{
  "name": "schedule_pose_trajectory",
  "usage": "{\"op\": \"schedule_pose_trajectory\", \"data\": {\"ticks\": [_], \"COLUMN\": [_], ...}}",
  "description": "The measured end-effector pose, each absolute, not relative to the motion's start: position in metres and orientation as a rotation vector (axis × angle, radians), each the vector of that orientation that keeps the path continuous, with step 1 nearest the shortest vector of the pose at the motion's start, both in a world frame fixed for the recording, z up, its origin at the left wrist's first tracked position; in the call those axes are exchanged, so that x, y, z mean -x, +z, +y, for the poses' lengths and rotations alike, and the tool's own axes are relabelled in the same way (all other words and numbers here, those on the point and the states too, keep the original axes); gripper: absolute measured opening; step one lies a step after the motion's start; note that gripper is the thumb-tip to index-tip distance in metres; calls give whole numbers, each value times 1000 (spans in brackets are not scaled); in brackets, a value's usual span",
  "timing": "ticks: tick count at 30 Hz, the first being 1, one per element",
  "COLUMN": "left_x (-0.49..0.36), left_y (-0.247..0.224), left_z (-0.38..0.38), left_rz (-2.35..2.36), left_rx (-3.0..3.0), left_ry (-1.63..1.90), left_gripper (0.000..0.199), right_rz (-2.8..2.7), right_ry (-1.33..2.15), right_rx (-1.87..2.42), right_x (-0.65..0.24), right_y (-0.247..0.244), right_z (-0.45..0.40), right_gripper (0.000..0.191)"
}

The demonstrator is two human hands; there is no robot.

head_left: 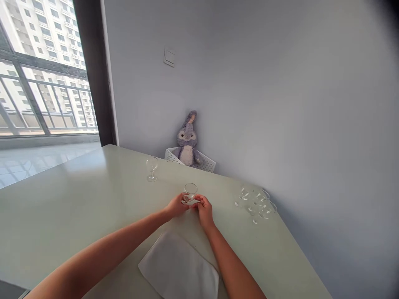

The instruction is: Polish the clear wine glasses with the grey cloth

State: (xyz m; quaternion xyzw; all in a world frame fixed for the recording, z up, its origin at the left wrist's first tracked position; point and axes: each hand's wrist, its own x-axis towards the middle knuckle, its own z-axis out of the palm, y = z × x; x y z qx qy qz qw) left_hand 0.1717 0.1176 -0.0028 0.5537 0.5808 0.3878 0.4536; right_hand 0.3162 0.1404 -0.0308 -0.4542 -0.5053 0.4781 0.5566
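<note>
So I'm looking down a big pale green table (62, 199) that's running into the corner of a room, with a tall window (46, 70) showing a balcony railing and apartment towers off to the left. A grey-white wall (280, 104) is taking up the whole right side, and a small light switch (169, 56) is sitting up on it. Down in the far corner, a white lattice basket (205, 164) is tucked against the wall, and a grey plush bunny (187, 143) is sitting in it, which is kind of adorable.

On the table, a white folded cloth (179, 265) is lying right in front of the person, between the forearms. A bunch of clear glasses (255, 203) is huddling near the right edge, too see-through to count properly. One stemmed glass (152, 168) is standing alone further back.

The small stemmed glass (190, 192) is sitting between both hands, just beyond the cloth. The left hand (177, 206) and right hand (203, 211) are curling in and pressing close together around its lower part, though I can't tell exactly which fingers are pinching it.
</note>
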Motion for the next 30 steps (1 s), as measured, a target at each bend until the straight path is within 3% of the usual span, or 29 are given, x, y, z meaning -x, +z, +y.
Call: {"op": "schedule_pose_trajectory", "data": {"ticks": [4,6,11,17,25,30], "left_x": [-174,-165,-121,-52,-13,-25], "left_y": [-5,-5,-2,-1,3,8], "left_z": [125,125,119,114,124,110], "left_rz": [1511,1546,1670,1818,1874,2009], "left_rx": [-1387,-1380,-1300,-1164,-976,-804], "left_ry": [979,997,1073,1193,1317,1533], "left_gripper": [22,17,20,22,26,46], "right_rz": [-820,-672,-492,-566,-638,-725], "right_ry": [844,739,595,767,814,848], "right_rx": [1228,1269,1274,1169,1153,1159], "right_x": [-342,-364,-422,-446,-440,-426], "right_y": [-38,-40,-38,-37,-45,-45], "right_z": [158,168,186,199,201,194], "right_gripper": [16,15,23,37,29,33]}}
